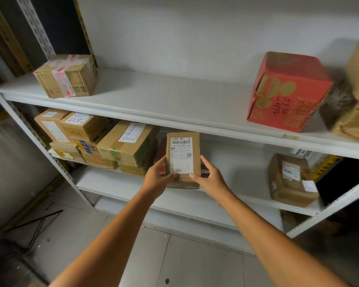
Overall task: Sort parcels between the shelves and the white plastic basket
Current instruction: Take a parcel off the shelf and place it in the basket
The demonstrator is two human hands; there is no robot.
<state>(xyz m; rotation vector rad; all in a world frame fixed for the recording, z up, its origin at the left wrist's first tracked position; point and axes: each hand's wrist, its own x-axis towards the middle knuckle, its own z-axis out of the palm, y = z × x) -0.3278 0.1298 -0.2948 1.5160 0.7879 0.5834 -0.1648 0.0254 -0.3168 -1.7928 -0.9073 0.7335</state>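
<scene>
The small parcel [183, 160] is held label-up before the lower shelf [236, 172], long axis running near to far. Left hand [158, 179] and right hand [211, 179] pinch its 2 near corners, equally close; the shelf lies just beyond.

Ahead of you, the white metal upper shelf [164, 94] carries a tape-wrapped brown cardboard box [66, 76] at its left end, a red cardboard box with gold print [286, 94] toward the right, and blurred brown paper-wrapped bundles [352, 112] just beside it. The white lower shelf [243, 175] holds stacked brown cardboard boxes [104, 141] at left and a crumpled brown parcel [290, 179] at right.
</scene>
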